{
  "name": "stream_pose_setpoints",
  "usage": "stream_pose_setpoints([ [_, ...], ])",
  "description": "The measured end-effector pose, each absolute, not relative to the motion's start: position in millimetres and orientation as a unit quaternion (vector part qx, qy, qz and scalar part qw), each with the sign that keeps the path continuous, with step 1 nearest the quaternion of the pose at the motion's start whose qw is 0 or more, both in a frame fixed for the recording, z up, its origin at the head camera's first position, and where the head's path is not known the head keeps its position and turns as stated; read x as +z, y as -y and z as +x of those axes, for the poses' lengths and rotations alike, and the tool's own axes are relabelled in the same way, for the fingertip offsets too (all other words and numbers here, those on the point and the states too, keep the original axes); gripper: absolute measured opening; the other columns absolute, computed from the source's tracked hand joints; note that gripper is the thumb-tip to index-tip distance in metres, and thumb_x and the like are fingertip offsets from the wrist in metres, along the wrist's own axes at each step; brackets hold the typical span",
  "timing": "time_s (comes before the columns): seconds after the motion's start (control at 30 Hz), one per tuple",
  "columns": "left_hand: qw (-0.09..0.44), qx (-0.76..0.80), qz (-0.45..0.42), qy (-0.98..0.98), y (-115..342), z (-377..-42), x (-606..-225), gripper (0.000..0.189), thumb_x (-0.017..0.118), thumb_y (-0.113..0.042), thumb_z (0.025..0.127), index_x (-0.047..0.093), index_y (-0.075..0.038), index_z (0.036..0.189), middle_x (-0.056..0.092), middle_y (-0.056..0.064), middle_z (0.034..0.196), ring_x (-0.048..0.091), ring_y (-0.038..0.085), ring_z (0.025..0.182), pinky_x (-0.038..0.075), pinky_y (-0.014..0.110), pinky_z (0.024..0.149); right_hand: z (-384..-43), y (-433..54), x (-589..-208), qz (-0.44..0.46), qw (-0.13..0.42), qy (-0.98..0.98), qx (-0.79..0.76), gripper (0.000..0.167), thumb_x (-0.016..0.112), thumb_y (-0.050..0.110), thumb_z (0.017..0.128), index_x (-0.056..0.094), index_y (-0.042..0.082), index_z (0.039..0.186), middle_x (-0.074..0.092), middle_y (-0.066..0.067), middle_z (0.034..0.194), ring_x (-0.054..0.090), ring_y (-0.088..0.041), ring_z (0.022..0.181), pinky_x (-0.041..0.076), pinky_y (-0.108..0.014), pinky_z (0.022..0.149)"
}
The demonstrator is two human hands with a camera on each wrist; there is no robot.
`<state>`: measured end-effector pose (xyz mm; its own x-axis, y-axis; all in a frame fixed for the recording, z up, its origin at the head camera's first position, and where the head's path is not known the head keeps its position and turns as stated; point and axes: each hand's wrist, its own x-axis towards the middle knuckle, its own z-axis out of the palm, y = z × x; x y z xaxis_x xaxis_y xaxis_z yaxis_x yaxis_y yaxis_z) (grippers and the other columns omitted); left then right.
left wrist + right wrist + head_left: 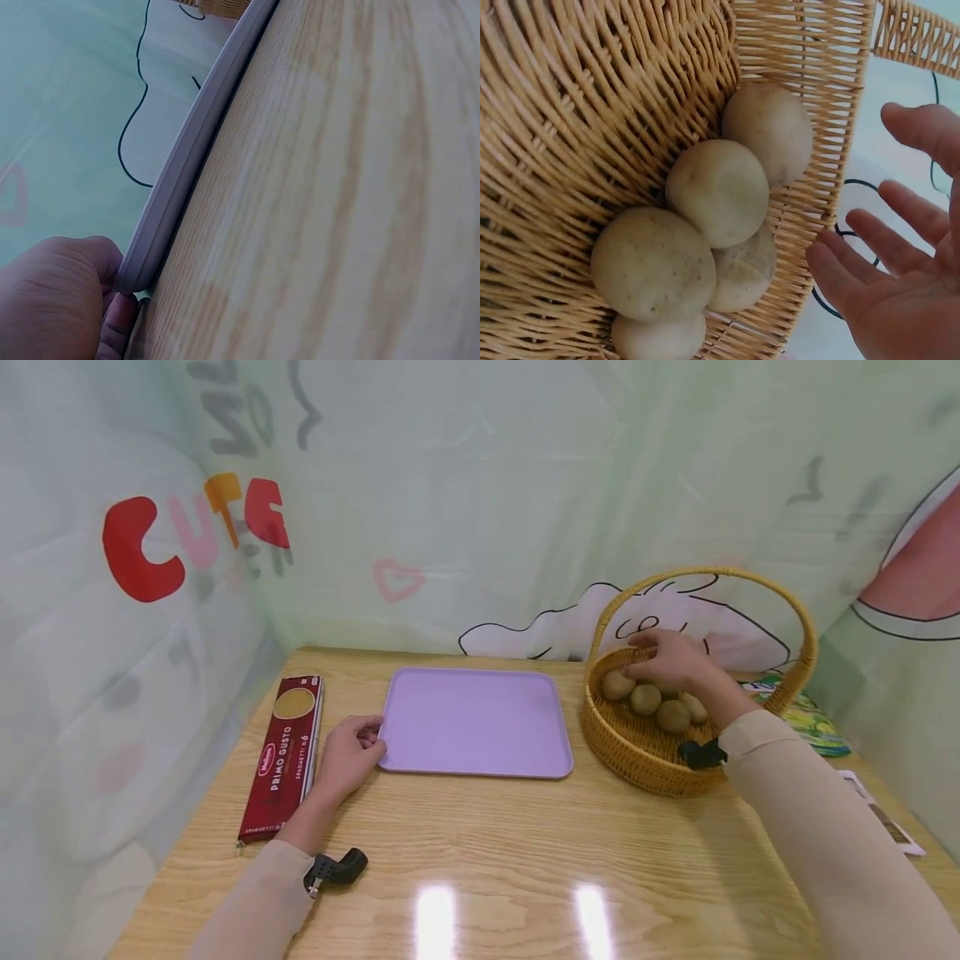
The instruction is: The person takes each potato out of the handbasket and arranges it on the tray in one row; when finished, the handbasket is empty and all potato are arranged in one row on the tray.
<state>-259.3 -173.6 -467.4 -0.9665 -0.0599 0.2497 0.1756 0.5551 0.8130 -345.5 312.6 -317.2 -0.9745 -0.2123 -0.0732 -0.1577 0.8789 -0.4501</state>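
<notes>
My left hand (349, 755) pinches the left edge of the lilac tray (476, 722). In the left wrist view, the thumb and a finger sit on either side of the tray's corner (146, 255). On the right stands a wicker basket (626, 758) with a tall arched handle, holding several potatoes (645, 699). Over the basket's far part hovers my right hand (670, 660). The right wrist view shows that hand (900, 262) with its fingers spread and nothing in them, beside the rim and the potatoes (718, 193).
A red spaghetti box (283, 760) lies left of the tray, close to my left forearm. Behind the basket is a green and yellow packet (817, 722), partly hidden. A white-edged card (885, 814) lies by the table's right edge. A printed curtain (450, 510) hangs behind the table.
</notes>
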Motion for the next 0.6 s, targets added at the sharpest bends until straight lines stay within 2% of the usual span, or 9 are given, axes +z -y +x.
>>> stream_pose_setpoints([
  [0.3, 0.125, -0.47, -0.03, 0.873, 173, -260, -467, 0.038, 0.068, -0.004, 0.083, 0.066, 0.0, 0.12, 0.062, 0.01, 0.099, 0.058, 0.02, 0.085, 0.052, 0.031, 0.073, -359, -314, -331, -0.147, 0.079, -0.96, -0.224, 0.058, 0.073, 0.025, 0.087, 0.05, -0.008, 0.129, 0.047, -0.033, 0.132, 0.043, -0.049, 0.121, 0.035, -0.061, 0.099],
  [0.47, 0.127, -0.47, -0.031, 0.873, 173, -261, -468, 0.037, 0.068, -0.005, 0.083, 0.066, -0.001, 0.12, 0.062, 0.009, 0.099, 0.058, 0.019, 0.085, 0.052, 0.03, 0.072, -363, -313, -340, -0.141, 0.102, -0.961, -0.216, 0.054, 0.07, 0.024, 0.088, 0.052, -0.006, 0.129, 0.05, -0.029, 0.132, 0.045, -0.047, 0.121, 0.035, -0.061, 0.099],
  [0.6, 0.126, -0.473, -0.028, 0.872, 174, -261, -467, 0.037, 0.069, -0.004, 0.082, 0.067, -0.001, 0.119, 0.062, 0.009, 0.098, 0.058, 0.02, 0.084, 0.052, 0.03, 0.071, -367, -312, -347, -0.151, 0.095, -0.964, -0.197, 0.052, 0.072, 0.022, 0.087, 0.056, -0.006, 0.128, 0.055, -0.026, 0.127, 0.049, -0.044, 0.116, 0.038, -0.059, 0.097],
])
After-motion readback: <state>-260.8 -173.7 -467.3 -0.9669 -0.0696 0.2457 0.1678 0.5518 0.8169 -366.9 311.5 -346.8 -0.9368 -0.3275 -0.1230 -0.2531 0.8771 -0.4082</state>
